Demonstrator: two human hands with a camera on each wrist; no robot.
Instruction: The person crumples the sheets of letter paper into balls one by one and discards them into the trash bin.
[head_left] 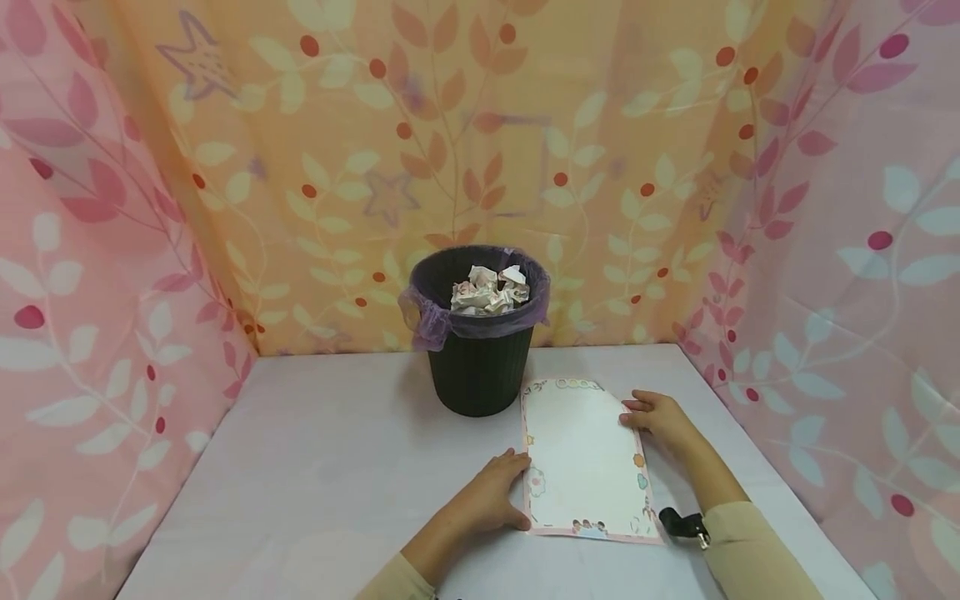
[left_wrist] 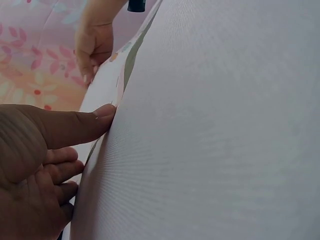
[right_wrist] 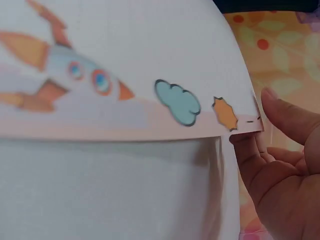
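Note:
A sheet of decorated paper (head_left: 581,454), white with a pink patterned border, lies in front of the bin. My left hand (head_left: 491,492) rests at its left edge, thumb near the lower-left corner and fingers fairly straight. In the left wrist view the paper edge (left_wrist: 131,62) bows up from the table beyond that thumb. At the upper-right edge my right hand (head_left: 660,421) holds the sheet. The right wrist view shows its thumb (right_wrist: 282,112) at the rim and its fingers (right_wrist: 250,155) beneath the raised corner, beside an orange printed shape.
A dark bin (head_left: 480,371) with a purple liner (head_left: 431,321) stands behind the sheet. Crumpled paper (head_left: 487,292) fills its top. A small black object (head_left: 681,523) shows by the right sleeve. Patterned curtains (head_left: 337,167) enclose the white table (head_left: 315,467).

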